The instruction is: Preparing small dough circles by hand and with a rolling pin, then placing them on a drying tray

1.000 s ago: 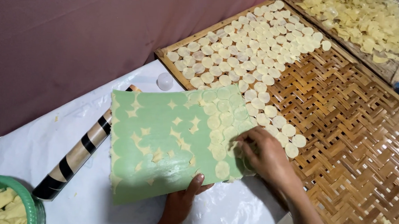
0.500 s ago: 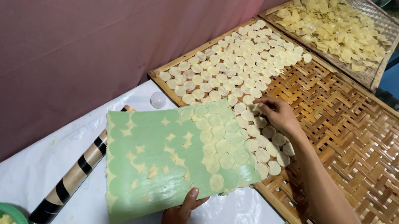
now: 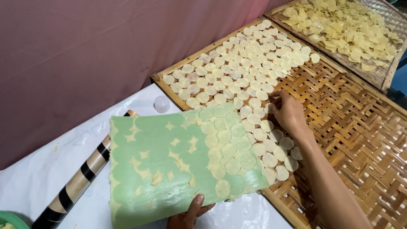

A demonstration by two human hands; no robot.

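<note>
From where I watch, my left hand [image 3: 187, 216] sits at the six o'clock edge of the view, thumb on top of the green sheet [image 3: 174, 165] and its fingers closed under that edge, holding the sheet up at a slant over the white surface [image 3: 34, 176]. Thin pale dough rounds [image 3: 229, 152] cling to the sheet's three o'clock half, while star-shaped scraps dot the rest. My right hand [image 3: 290, 114] reaches toward one o'clock onto the woven bamboo tray [image 3: 369, 147], fingers bent down and touching the rounds laid there; I cannot tell whether they pinch one. The laid-out discs [image 3: 241, 70] fill the tray's eleven o'clock part in rows. A second tray [image 3: 351, 29] of curled yellow chips lies at one o'clock. A striped rolling pin [image 3: 81, 180] lies partly under the sheet at eight o'clock, with a small clear cup [image 3: 162, 103] just beyond the sheet's top edge.
</note>
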